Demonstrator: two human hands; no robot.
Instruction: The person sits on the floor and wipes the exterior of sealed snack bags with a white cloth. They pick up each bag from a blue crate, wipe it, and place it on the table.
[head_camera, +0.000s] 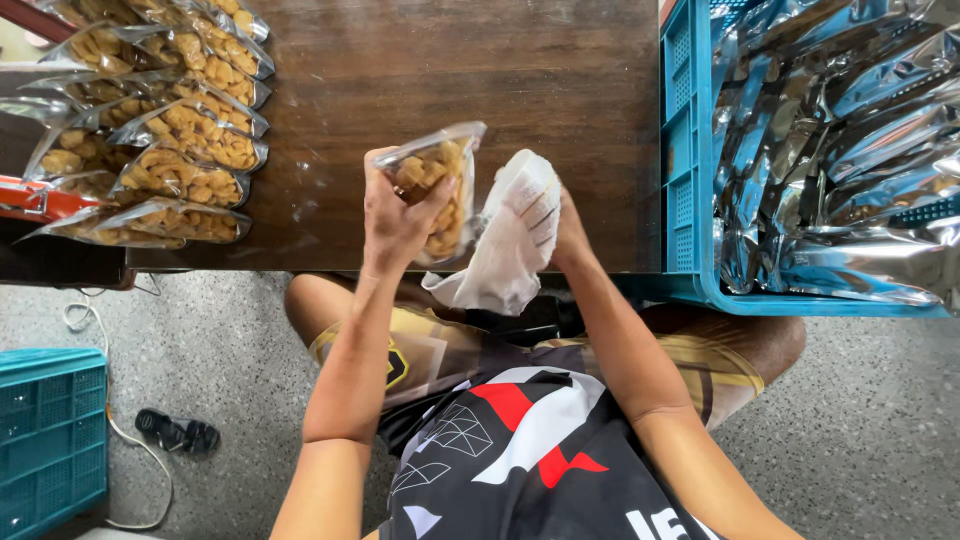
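Observation:
My left hand (398, 215) grips a clear plastic bag of golden-brown snacks (441, 180) and holds it upright over the near edge of a dark wooden table (480, 70). My right hand (568, 232) is mostly hidden behind a white cloth (508, 240), which it holds pressed against the right side of the bag. The cloth hangs down past the table edge toward my lap.
Several filled clear snack bags (180, 130) lie stacked in rows at the table's left. A blue plastic crate (688, 200) of silver foil pouches (850, 150) stands at the right. On the floor lie a teal crate (50, 430), a black sandal (178, 432) and a white cord (90, 330).

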